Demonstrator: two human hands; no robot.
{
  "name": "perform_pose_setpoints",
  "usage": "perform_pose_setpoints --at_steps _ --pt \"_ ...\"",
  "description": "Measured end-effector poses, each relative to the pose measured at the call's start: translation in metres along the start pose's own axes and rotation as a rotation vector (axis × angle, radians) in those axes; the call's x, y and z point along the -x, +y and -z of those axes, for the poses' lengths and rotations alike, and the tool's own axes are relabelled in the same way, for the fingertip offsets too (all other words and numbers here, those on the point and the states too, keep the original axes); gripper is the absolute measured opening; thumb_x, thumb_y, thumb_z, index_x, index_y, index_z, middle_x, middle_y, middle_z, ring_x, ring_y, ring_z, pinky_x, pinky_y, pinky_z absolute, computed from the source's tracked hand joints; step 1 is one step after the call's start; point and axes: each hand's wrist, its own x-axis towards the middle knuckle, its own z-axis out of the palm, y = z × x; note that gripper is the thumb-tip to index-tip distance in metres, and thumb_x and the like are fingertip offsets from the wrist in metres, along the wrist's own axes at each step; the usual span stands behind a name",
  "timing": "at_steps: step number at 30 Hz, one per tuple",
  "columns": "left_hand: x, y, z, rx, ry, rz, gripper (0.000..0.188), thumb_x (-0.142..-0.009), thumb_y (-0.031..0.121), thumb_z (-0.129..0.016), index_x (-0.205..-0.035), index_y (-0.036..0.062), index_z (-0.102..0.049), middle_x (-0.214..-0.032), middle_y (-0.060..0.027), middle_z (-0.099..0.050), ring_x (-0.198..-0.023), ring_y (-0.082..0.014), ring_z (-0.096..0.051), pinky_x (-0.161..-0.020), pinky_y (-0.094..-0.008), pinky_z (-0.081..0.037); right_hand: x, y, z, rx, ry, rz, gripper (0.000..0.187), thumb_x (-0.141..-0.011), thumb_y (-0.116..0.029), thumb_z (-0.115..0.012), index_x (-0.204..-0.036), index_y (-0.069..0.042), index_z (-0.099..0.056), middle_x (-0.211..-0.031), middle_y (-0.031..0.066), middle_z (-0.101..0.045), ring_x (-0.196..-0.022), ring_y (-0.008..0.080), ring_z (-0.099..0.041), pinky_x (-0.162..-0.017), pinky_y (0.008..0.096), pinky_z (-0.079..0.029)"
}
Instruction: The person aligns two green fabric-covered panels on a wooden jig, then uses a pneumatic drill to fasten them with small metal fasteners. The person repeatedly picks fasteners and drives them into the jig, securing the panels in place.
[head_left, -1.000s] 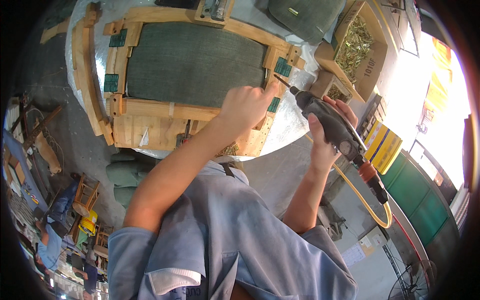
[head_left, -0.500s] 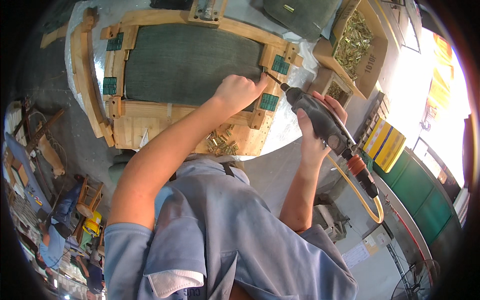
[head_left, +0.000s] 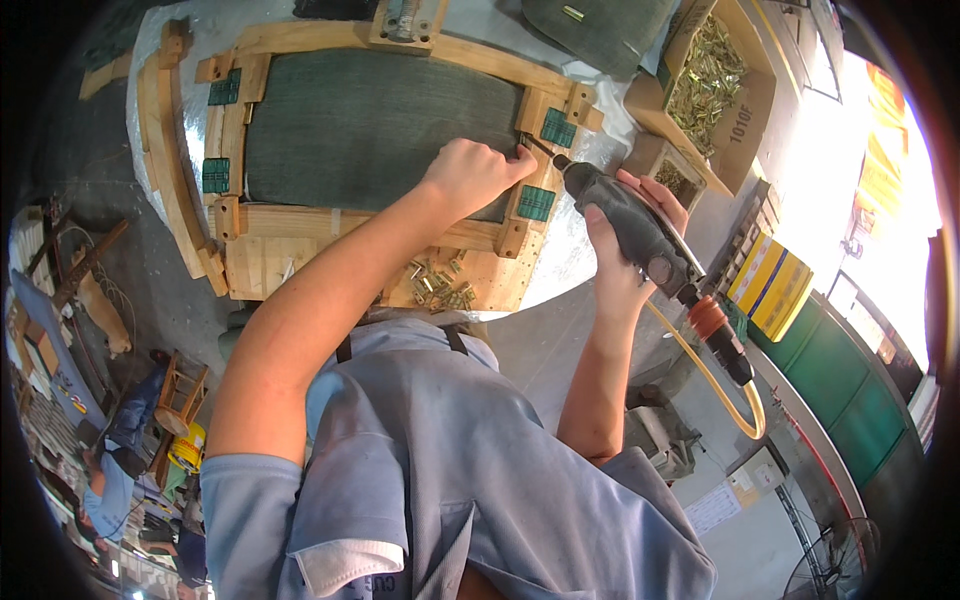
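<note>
My right hand (head_left: pixel 625 240) is wrapped round a black air screwdriver (head_left: pixel 640 235) with an orange-brown collar and a yellow hose. Its long thin bit (head_left: pixel 540 146) reaches up and left to the inner edge of a wooden frame's right side. Close below the bit's tip is my left hand (head_left: pixel 475 175), fingers curled and thumb side toward the tip; whatever they may hold is hidden. A dark grey-green panel (head_left: pixel 370 125) lies within the wooden frame (head_left: pixel 300 37), partly under my left hand. Green pads (head_left: pixel 536 203) sit on the frame's sides.
Loose brass-coloured fasteners (head_left: pixel 440 288) lie on the wood near me. To the right, a cardboard box (head_left: pixel 740 130) holds many more, beside a smaller box (head_left: pixel 665 160) of small parts. A curved wooden piece (head_left: pixel 165 150) lies left. Another dark panel (head_left: pixel 600 35) lies at the far side.
The screwdriver and my right hand have shifted slightly left and up. My left fingertip has drawn slightly down from the bit's tip and curled in. The view has shifted a little.
</note>
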Motion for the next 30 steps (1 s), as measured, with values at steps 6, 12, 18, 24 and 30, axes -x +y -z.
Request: perform_pose_setpoints --at_steps 6,12,18,24,30 --pt "0.0 0.0 0.003 0.02 -0.023 -0.01 0.028 -0.097 0.017 -0.06 -0.124 0.0142 -0.06 -0.063 0.0009 -0.07 -0.058 -0.0182 -0.074 -0.05 -0.0331 -0.056 -0.005 -0.001 0.003 0.023 -0.013 0.018 0.062 -0.078 -0.003 -0.088 -0.13 0.001 -0.055 -0.124 0.0188 -0.071 -0.112 0.0243 -0.071 -0.102 0.0379 -0.057" --pt "-0.004 0.004 0.012 0.093 -0.078 0.091 0.021 -0.099 0.016 -0.06 -0.119 0.0156 -0.063 -0.066 -0.0038 -0.071 -0.064 -0.0228 -0.076 -0.054 -0.0349 -0.058 -0.003 0.002 0.004 0.019 -0.009 0.03 0.064 -0.077 -0.004 -0.089 -0.131 0.001 -0.055 -0.123 0.0185 -0.071 -0.112 0.024 -0.071 -0.101 0.0377 -0.057" --pt "0.007 0.02 0.064 0.984 0.108 0.393 0.025 -0.104 0.024 -0.067 -0.124 0.0098 -0.069 -0.059 -0.0024 -0.06 -0.051 -0.0161 -0.06 -0.051 -0.0299 -0.042 -0.005 -0.001 0.004 -0.002 -0.006 0.01 0.063 -0.076 -0.004 -0.089 -0.13 0.002 -0.056 -0.122 0.0168 -0.07 -0.11 0.0229 -0.071 -0.099 0.0362 -0.058" --pt "0.017 0.067 0.092 1.64 0.232 0.39 0.054 -0.097 0.013 -0.077 -0.147 0.0078 -0.058 -0.058 -0.0029 -0.048 -0.052 -0.0075 -0.042 -0.052 -0.0271 -0.033 -0.01 -0.002 0.004 -0.038 -0.036 -0.002 0.06 -0.075 -0.002 -0.087 -0.128 0.001 -0.058 -0.12 0.0149 -0.069 -0.107 0.0218 -0.071 -0.097 0.035 -0.058" --pt "0.009 0.065 0.14 1.535 0.118 0.306 0.077 -0.089 0.02 -0.087 -0.156 0.0088 -0.052 -0.058 0.0067 -0.045 -0.055 -0.0022 -0.04 -0.054 -0.0247 -0.031 -0.014 -0.003 0.01 -0.026 -0.068 0.0 0.059 -0.075 -0.002 -0.085 -0.128 0.0 -0.059 -0.115 0.0133 -0.07 -0.101 0.0202 -0.071 -0.093 0.0344 -0.058"
